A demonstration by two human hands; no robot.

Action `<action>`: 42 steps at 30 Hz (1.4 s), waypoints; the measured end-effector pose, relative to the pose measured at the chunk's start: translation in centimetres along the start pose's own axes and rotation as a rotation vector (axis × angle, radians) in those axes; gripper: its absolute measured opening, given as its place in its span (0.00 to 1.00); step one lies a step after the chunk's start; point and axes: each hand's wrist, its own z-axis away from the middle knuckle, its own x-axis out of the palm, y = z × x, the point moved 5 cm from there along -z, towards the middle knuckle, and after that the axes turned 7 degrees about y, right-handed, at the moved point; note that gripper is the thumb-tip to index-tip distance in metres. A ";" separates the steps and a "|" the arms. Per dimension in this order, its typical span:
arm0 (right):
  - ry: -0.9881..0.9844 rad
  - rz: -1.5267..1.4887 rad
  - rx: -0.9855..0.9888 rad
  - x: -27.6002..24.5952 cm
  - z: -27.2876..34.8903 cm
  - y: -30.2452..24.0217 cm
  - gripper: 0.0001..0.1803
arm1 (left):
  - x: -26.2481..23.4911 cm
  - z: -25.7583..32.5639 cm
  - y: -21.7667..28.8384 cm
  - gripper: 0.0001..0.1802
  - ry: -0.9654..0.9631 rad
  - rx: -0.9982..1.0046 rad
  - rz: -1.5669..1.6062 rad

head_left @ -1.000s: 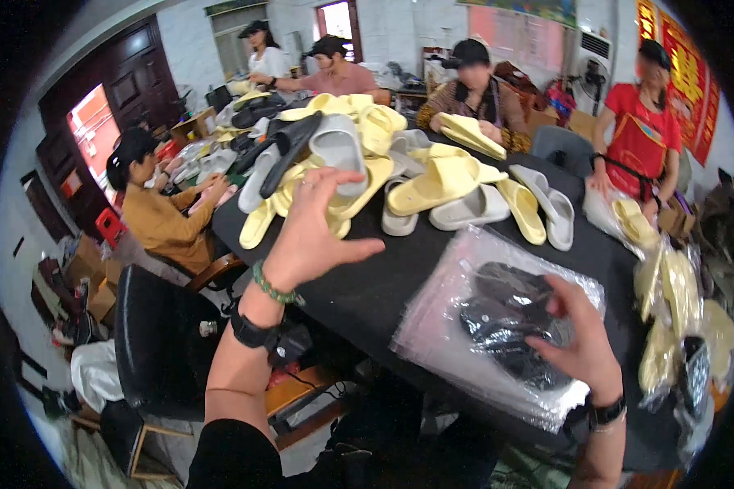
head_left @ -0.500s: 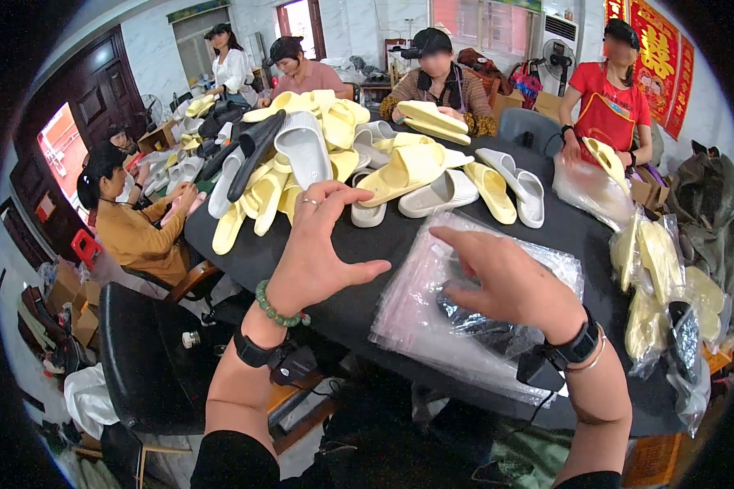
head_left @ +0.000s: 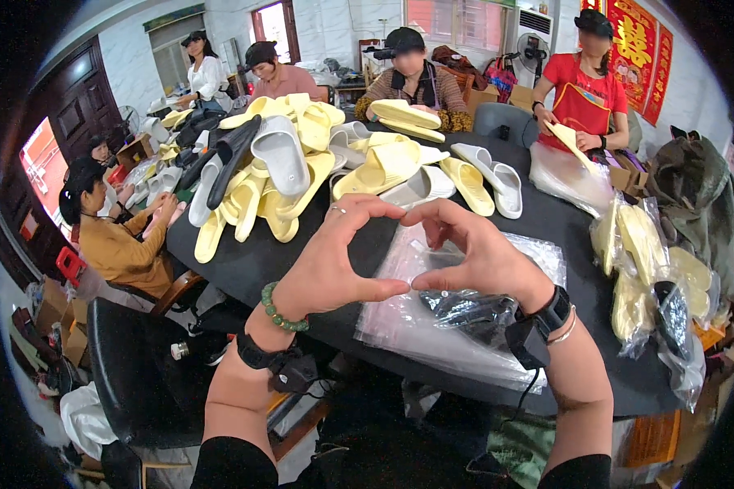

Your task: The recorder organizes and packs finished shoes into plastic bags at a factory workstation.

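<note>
My left hand (head_left: 334,259) and my right hand (head_left: 473,251) are raised over the black table (head_left: 245,265), curved toward each other. Their fingertips and thumb tips touch, forming a heart-like outline. Neither hand holds anything. Below them lies a stack of clear plastic bags (head_left: 400,326) with a dark slipper in a bag (head_left: 465,310) on top. A green bead bracelet and a black band sit on my left wrist; a black band with a cable is on my right wrist.
A heap of yellow, grey and black slippers (head_left: 302,163) covers the far side of the table. Bagged yellow slippers (head_left: 636,253) lie at the right. Several people sit or stand around the table. A black chair (head_left: 139,367) stands at my left.
My right hand has lifted off the plastic bags and swung left to meet my left hand. Their fingertips now touch, where before the hands were apart.
</note>
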 end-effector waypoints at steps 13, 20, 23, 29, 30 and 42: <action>-0.035 -0.301 0.089 0.7 0.6 2.0 0.39 | 4.8 -1.0 -2.5 0.61 -0.151 -0.147 0.219; -0.067 -0.418 0.187 1.9 0.6 2.9 0.44 | 4.4 -0.6 -3.2 0.60 -0.163 -0.192 0.230; -0.063 -0.379 0.224 1.8 0.9 2.8 0.40 | 4.3 -0.8 -2.8 0.60 -0.126 -0.021 0.164; -0.082 -0.342 0.260 1.8 -0.2 2.6 0.45 | 4.6 -0.3 -4.3 0.65 -0.072 -0.032 0.165; -0.088 -0.388 0.254 2.2 -0.7 2.9 0.45 | 4.3 -0.1 -4.6 0.66 -0.082 -0.110 0.200; -0.204 -0.387 0.283 3.9 -3.9 7.1 0.47 | 3.5 0.3 -10.0 0.68 -0.072 -0.158 0.161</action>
